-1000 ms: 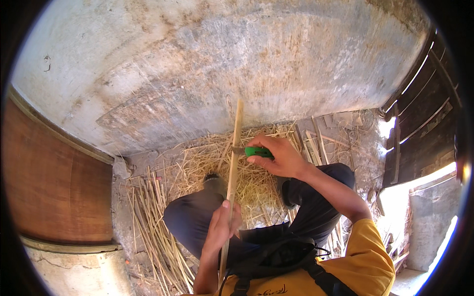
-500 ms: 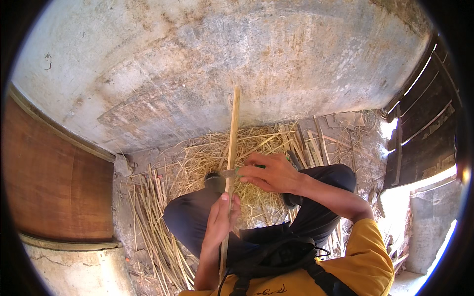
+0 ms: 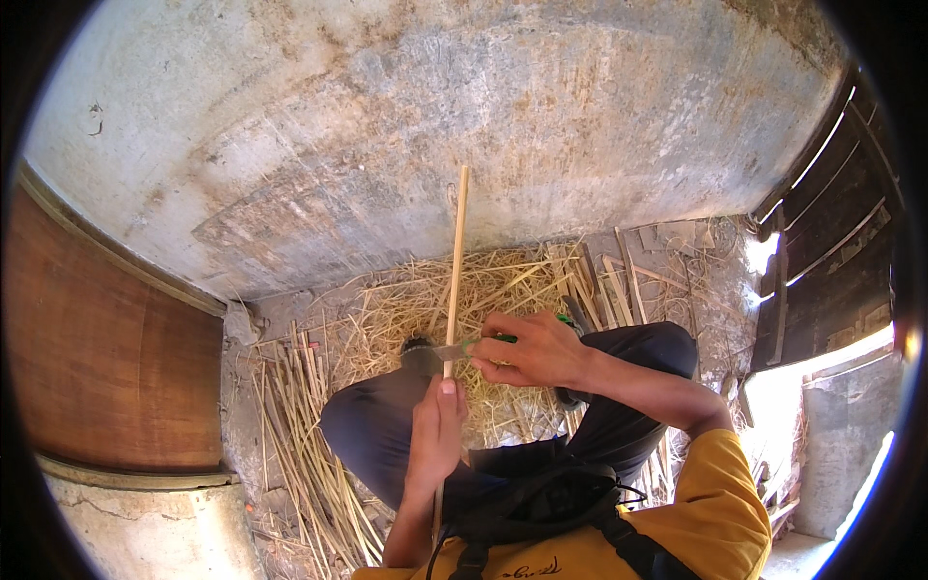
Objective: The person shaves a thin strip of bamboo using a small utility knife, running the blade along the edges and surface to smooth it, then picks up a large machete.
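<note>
Head view: you sit with legs folded, holding a pale strip (image 3: 458, 256) and a green-handled knife (image 3: 503, 338) in front of you.
Left hand: yours (image 3: 437, 430) is closed around the strip's lower part, thumb lying along it just below the knife.
Right hand: yours (image 3: 537, 350) is curled round the knife handle, the fingers hiding much of it.
Pale strip: it stands between your knees, its far end toward the wall (image 3: 541, 126), its near end running down past your left wrist.
Blade: it crosses the strip just above your left thumb; you cannot tell how deep it bites.
Just changed: a second ago the blade sat farther up the strip, which showed a broader face; now it looks narrower.
Meaning: you have probably turned the strip edge-on, and the stroke seems near its low end, leaving little room before your thumb.
Floor: loose straw-like shavings (image 3: 387, 319) lie ahead, a bundle of thin sticks (image 3: 302, 440) to your left.
</note>
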A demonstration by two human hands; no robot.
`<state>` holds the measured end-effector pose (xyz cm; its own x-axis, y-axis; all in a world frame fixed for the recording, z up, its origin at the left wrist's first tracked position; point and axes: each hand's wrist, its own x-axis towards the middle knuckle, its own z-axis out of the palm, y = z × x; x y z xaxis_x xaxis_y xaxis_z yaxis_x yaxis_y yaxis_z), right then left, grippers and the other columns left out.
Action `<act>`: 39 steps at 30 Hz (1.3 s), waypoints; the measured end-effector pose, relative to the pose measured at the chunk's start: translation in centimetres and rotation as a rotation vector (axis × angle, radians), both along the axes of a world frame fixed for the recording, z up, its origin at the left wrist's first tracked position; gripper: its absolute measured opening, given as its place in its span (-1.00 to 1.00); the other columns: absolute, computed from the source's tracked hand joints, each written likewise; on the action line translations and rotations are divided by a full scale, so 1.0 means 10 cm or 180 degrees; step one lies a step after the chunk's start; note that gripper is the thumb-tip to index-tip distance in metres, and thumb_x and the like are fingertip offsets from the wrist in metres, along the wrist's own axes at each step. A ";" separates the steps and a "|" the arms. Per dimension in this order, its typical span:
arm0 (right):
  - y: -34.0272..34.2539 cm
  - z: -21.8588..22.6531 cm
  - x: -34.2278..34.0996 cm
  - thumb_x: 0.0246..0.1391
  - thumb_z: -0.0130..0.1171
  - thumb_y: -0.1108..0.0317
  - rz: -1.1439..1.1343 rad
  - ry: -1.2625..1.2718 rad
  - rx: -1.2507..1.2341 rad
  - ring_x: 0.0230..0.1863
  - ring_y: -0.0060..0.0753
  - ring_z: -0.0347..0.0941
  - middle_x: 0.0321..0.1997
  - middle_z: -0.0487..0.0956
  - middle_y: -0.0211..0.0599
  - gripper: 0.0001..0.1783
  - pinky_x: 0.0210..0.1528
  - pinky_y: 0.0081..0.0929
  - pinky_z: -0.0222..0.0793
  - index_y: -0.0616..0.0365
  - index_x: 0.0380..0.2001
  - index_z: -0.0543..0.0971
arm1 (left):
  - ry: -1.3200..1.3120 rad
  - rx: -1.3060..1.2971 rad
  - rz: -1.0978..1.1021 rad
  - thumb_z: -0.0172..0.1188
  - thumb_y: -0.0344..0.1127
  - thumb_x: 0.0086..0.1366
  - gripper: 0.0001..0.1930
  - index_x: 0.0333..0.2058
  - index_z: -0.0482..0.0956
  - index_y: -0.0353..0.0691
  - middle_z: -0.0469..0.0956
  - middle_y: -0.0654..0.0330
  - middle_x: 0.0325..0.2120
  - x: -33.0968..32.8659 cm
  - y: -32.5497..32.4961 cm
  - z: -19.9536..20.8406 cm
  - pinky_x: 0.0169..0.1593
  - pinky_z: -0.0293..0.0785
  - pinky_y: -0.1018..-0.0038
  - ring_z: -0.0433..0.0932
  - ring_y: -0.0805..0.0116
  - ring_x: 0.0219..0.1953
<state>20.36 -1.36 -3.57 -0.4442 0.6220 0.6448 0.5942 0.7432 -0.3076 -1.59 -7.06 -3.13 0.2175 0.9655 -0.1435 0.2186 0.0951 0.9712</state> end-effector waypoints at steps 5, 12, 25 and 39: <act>-0.04 0.03 -0.01 0.12 0.42 0.21 -0.0030 -0.0017 -0.0028 -0.57 -0.37 0.54 -0.31 0.55 -0.51 -0.84 -0.60 -0.39 0.48 -0.13 -0.26 0.65 | 0.0095 0.0115 -0.0012 -0.24 -0.13 0.70 -0.57 -0.24 0.42 -0.35 0.39 0.16 -0.55 -0.02 -0.03 -0.02 -0.35 0.37 0.35 0.35 0.41 -0.50; 0.19 0.02 0.19 0.15 0.40 0.28 -0.0508 0.0267 -0.0337 -0.52 -0.19 0.58 -0.30 0.59 -0.36 -0.86 -0.55 -0.26 0.52 -0.02 -0.27 0.63 | 0.0555 0.0125 -0.0041 -0.25 -0.12 0.71 -0.57 -0.28 0.43 -0.28 0.32 0.28 -0.58 -0.02 -0.18 -0.01 -0.41 0.26 0.45 0.25 0.50 -0.53; 0.21 0.07 0.19 0.14 0.41 0.32 -0.0236 0.0369 -0.0303 -0.48 -0.20 0.57 -0.33 0.54 -0.32 -0.84 -0.51 -0.26 0.51 0.04 -0.23 0.64 | 0.0826 0.0419 -0.0137 -0.28 -0.14 0.70 -0.56 -0.32 0.39 -0.31 0.32 0.18 -0.62 -0.06 -0.24 0.03 -0.39 0.31 0.32 0.30 0.34 -0.57; 0.24 0.00 0.18 0.22 0.34 0.26 -0.0198 0.0187 -0.0142 -0.55 -0.25 0.55 -0.33 0.55 -0.39 -0.88 -0.58 -0.28 0.49 -0.05 -0.28 0.58 | 0.0996 0.0178 -0.0099 -0.25 -0.15 0.69 -0.57 -0.28 0.42 -0.34 0.37 0.11 -0.63 -0.08 -0.33 0.16 -0.39 0.36 0.29 0.40 0.21 -0.59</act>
<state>22.19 0.99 -3.54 -0.3659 0.6760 0.6397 0.6188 0.6901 -0.3753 -2.40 -10.33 -1.52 0.2007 0.9673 -0.1551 0.5096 0.0321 0.8598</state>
